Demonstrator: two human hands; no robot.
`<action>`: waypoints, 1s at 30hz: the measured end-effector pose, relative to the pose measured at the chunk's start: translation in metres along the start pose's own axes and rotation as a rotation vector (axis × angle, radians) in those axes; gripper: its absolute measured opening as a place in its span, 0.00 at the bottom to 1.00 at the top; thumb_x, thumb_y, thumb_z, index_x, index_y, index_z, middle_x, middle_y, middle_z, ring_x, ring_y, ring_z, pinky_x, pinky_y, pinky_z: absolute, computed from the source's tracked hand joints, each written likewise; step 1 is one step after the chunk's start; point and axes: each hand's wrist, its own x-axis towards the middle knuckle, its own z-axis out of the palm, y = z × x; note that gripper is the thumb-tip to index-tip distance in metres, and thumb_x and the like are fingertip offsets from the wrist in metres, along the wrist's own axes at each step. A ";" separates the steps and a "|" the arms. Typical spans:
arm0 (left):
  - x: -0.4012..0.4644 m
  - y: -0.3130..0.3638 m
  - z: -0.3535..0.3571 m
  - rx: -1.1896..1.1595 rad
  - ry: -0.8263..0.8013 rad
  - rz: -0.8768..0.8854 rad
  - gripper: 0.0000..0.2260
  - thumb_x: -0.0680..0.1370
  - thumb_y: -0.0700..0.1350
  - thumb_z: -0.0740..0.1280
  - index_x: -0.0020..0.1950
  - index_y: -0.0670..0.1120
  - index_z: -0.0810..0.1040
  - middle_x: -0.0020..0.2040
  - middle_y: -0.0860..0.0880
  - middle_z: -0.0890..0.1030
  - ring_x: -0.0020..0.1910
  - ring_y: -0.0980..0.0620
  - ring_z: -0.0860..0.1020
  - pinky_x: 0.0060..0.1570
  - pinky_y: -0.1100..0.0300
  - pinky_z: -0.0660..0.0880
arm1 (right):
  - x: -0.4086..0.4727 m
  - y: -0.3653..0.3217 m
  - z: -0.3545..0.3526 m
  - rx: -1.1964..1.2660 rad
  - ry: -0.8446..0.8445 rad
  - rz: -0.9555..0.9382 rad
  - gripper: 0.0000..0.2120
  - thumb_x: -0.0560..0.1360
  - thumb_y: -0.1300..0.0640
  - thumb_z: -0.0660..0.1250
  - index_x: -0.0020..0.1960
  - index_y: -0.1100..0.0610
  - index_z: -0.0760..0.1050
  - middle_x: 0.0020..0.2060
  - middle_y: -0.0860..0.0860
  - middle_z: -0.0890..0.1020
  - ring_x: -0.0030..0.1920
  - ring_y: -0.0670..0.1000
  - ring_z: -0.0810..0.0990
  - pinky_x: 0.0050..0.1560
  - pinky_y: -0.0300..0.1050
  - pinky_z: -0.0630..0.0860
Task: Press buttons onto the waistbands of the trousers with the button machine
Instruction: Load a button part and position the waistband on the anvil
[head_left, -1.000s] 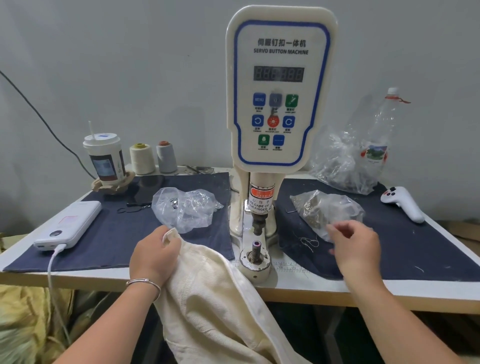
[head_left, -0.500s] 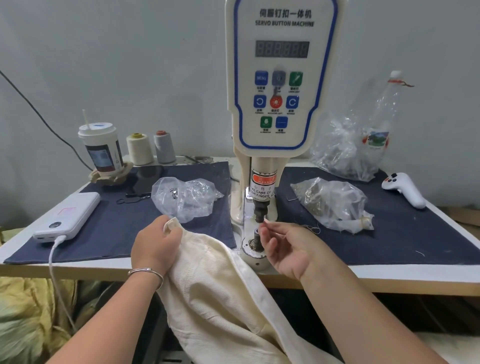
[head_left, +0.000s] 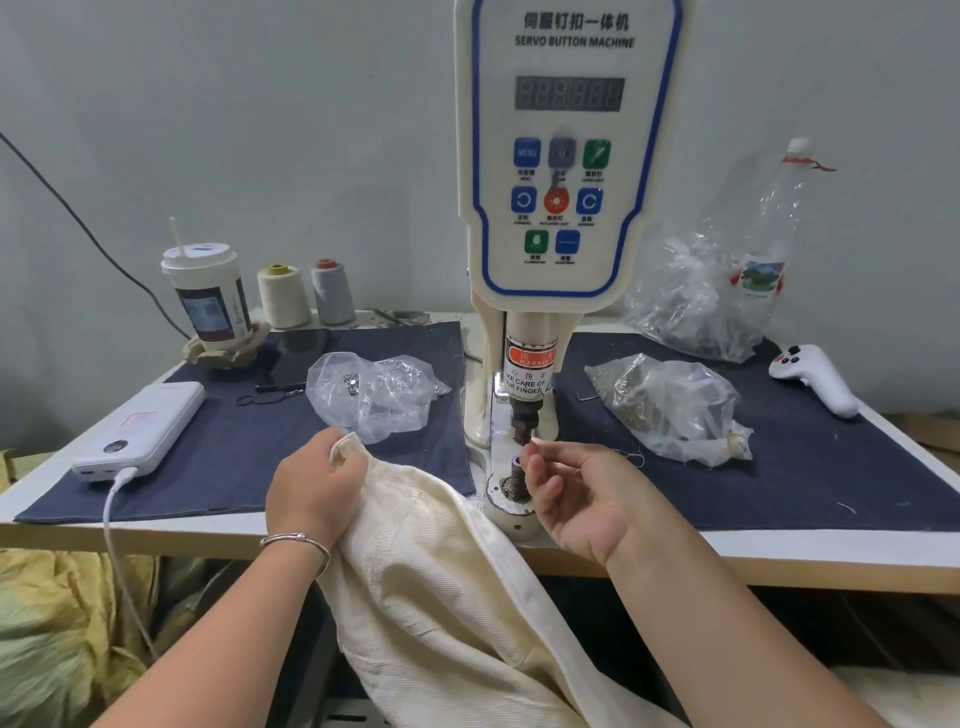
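Trousers (head_left: 447, 587): cream, ribbed twill, draped from the table (head_left: 363, 535) edge down toward the lap, left of the machine (head_left: 566, 156) base.
Left hand (head_left: 317, 488): fingers curled round the waistband end, gripping it.
Right hand (head_left: 576, 493): palm up, fingertips (head_left: 532, 449) pinched together beside the lower die (head_left: 516, 475); whether they hold anything cannot be told.

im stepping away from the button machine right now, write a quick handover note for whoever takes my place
Left hand grips the waistband end of the cream trousers, left of the button machine.
Right hand has its fingertips at the lower die; whether they pinch a button part is too small to tell.
Done: nothing pressed that can be seen.
Left: get the waistband onto the die, clear fingers, press. Button parts are in the bags either side.
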 end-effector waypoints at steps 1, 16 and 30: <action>0.000 0.000 0.000 0.004 -0.002 -0.005 0.13 0.77 0.44 0.60 0.32 0.46 0.66 0.28 0.49 0.71 0.30 0.49 0.67 0.30 0.58 0.62 | -0.001 0.000 0.000 0.007 -0.005 -0.004 0.06 0.77 0.66 0.64 0.43 0.67 0.76 0.29 0.56 0.81 0.23 0.48 0.79 0.16 0.33 0.69; -0.001 0.003 -0.002 -0.001 -0.028 -0.025 0.11 0.76 0.43 0.62 0.33 0.45 0.68 0.29 0.48 0.72 0.31 0.48 0.68 0.30 0.57 0.63 | -0.019 -0.005 0.001 0.081 -0.088 -0.029 0.13 0.72 0.67 0.58 0.56 0.67 0.71 0.26 0.53 0.75 0.18 0.46 0.70 0.15 0.33 0.61; 0.000 0.005 -0.005 -0.011 -0.073 0.003 0.10 0.78 0.46 0.60 0.36 0.47 0.70 0.32 0.49 0.75 0.30 0.51 0.70 0.29 0.58 0.63 | 0.002 0.062 0.052 -0.960 0.012 -0.806 0.09 0.72 0.66 0.66 0.38 0.54 0.79 0.28 0.51 0.79 0.25 0.48 0.72 0.25 0.39 0.67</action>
